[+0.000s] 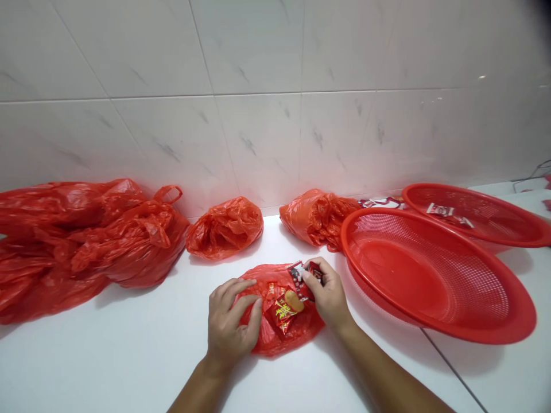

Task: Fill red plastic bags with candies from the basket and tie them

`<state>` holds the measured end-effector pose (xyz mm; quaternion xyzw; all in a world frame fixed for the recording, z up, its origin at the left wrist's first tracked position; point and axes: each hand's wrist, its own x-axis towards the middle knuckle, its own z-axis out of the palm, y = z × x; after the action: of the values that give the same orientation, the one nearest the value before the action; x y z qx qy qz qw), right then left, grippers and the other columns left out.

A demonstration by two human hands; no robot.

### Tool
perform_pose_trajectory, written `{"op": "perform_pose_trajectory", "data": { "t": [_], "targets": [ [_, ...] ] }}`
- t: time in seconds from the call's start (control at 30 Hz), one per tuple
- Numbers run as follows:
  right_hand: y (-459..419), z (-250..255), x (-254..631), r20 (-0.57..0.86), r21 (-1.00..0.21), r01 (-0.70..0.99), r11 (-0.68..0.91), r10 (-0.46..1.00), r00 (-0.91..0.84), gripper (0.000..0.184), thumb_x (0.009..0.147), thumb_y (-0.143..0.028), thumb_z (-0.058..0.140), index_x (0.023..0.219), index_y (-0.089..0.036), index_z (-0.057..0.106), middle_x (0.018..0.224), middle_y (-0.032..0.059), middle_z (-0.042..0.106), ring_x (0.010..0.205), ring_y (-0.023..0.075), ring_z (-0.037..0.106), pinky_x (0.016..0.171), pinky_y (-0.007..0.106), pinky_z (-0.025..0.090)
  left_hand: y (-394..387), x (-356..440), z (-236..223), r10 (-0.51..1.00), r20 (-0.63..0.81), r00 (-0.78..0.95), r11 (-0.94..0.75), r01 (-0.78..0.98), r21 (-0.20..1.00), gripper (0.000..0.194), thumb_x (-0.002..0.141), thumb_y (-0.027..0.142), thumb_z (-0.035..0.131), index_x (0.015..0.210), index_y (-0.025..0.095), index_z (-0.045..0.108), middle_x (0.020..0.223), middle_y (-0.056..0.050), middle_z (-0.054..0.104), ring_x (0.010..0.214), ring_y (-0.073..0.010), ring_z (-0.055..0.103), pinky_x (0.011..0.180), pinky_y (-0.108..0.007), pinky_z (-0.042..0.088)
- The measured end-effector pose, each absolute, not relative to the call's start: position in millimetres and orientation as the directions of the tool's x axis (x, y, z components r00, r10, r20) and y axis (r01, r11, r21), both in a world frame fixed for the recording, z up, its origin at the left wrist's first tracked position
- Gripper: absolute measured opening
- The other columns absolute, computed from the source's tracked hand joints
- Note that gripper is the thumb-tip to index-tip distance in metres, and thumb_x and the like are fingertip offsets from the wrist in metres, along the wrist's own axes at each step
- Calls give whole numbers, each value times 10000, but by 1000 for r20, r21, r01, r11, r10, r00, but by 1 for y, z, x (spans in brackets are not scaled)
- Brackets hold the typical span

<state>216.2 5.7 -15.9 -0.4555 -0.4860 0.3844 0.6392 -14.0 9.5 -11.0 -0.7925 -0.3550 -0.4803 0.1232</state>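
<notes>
A left forearm (196,390) and a right forearm (387,376) are seen nearest, rising from the lower edge of the view. The left hand (230,324) is laid on a flattened red plastic bag (275,338), with its fingers (235,292) spread and slightly curled and their tips pressed onto the bag. The right hand (327,295) is held just beside it, with its thumb and forefinger pinched on a dark red snack packet (299,281). Between the two hands, red foil snack packets (282,310) printed with a crisp are piled on the bag, which is spread on a white countertop (107,355).

Just beyond the fingertips, two crumpled red plastic bags (226,229) (318,218) are set apart on the counter. To the right of the pinching fingers, a red perforated plastic basket (413,275) is tilted, and a second red basket (476,215) is seen behind it, with a white-and-red packet (439,210) lying inside. Well left of the fingers, a large heap of red plastic bags (86,241) is bunched against white marble-patterned wall tiles (258,115).
</notes>
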Motion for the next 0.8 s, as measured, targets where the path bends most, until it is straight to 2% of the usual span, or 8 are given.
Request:
{"op": "perform_pose_trajectory", "data": {
  "t": [0.17,0.37,0.47,0.57,0.67,0.73,0.8],
  "targets": [
    [-1,-21,210,352,-934,119,336,925,145,179,1046,-405,545,971,-252,601,780,-17,604,721,193,552,706,312,424,9,-12,-13,465,856,225,-660,733,167,147,884,114,710,941,249,708,1161,-88,756,1112,-315,655,987,-518,497],
    [-1,-25,212,328,-944,48,325,930,162,147,1025,-342,473,908,-257,501,750,-39,515,687,178,478,673,300,387,7,-12,-17,502,834,230,-659,726,196,167,894,106,710,983,246,699,1205,-92,735,1152,-317,628,1006,-526,483],
    [2,-28,211,274,-962,34,272,945,181,143,1034,-358,501,938,-255,525,768,-37,545,699,174,499,686,296,410,7,-13,-18,513,835,200,-637,741,214,170,902,116,707,1006,250,709,1199,-90,733,1160,-322,627,1014,-534,475],
    [3,-29,208,274,-961,67,267,950,148,180,1028,-419,582,1111,-259,587,953,1,662,811,190,607,783,314,487,8,-12,-19,538,827,161,-604,759,245,165,913,147,700,1036,254,726,1193,-94,732,1164,-330,633,1011,-536,475],
    [-1,-26,206,279,-954,141,266,957,81,359,991,-400,639,1328,-292,582,1216,45,704,1038,240,681,918,361,527,8,-12,-19,555,818,150,-595,760,264,155,919,163,697,1037,259,726,1212,-94,725,1180,-333,631,1020,-537,476],
    [-4,-24,208,276,-943,211,259,960,55,385,979,-340,602,1362,-302,580,1274,48,701,1150,264,672,986,394,521,8,-11,-20,554,816,164,-607,751,261,153,923,156,693,1034,259,717,1217,-93,718,1175,-327,628,1024,-535,477],
    [-4,-23,210,287,-926,270,262,956,59,359,954,-249,527,1306,-284,587,1234,45,703,1157,261,667,1011,414,512,9,-11,-20,554,812,184,-622,739,257,155,929,145,686,1035,256,710,1218,-92,710,1161,-318,624,1021,-529,481]
  ]
}}
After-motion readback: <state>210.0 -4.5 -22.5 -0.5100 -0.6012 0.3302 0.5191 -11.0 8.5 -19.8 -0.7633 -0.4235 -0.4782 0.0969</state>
